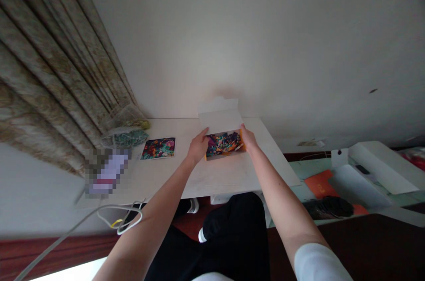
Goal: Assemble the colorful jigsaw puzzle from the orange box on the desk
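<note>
Honestly, the left hand [198, 148] and right hand [248, 137] look clamped on the sides of an open cardboard box [219, 120] of colorful pieces [223, 144] near the white table's [212, 179] far edge, and matching pressure on both sides keeps it level.

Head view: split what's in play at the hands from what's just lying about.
In play: left hand; right hand; open box between them; multicoloured pieces inside; white lid.

Lying about: colourful printed picture; clear plastic bags; white table; white cable; orange folder.
</note>
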Motion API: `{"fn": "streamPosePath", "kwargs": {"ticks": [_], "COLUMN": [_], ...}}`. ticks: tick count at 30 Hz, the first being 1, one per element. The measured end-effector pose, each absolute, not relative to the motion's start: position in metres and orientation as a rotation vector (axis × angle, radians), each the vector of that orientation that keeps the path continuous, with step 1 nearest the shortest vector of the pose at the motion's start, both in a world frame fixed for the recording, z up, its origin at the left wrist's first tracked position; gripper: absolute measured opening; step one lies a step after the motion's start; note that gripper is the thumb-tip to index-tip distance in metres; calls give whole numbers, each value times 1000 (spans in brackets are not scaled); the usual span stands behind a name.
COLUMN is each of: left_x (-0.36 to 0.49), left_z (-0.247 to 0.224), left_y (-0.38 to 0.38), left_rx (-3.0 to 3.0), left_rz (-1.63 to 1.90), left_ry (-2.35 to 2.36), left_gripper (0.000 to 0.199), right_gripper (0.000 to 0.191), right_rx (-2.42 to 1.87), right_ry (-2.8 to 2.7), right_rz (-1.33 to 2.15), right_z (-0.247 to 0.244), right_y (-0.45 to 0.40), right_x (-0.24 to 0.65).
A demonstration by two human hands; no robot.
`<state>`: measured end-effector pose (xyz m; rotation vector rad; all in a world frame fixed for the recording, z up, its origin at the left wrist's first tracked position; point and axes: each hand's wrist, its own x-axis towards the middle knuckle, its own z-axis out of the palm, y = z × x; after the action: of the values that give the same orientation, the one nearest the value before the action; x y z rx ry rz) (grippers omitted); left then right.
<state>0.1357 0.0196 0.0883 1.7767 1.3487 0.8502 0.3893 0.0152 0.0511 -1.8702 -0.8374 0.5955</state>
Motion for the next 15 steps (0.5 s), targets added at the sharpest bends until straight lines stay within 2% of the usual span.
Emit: {"fn": "streamPosePath", "kwargs": {"ticks": [4, 10, 15], "left_x": [132, 133, 140], "left_z": [101, 107, 107], "left_y": [40, 53, 58], "left_rx": [1789, 1867, 1872], "left_rz": [768, 643, 682], "left_ry": [1419, 1438, 1492], "left_gripper": [54, 57, 54], "right_gripper": [48, 51, 50], "right_rx": [-1974, -2051, -2089], "right_ry": [-886, -903, -949], "right_rz": [554, 479, 466], "right_z": [58, 67, 79], "right_y": [30, 45, 48], "right_x": [398, 406, 395]}}
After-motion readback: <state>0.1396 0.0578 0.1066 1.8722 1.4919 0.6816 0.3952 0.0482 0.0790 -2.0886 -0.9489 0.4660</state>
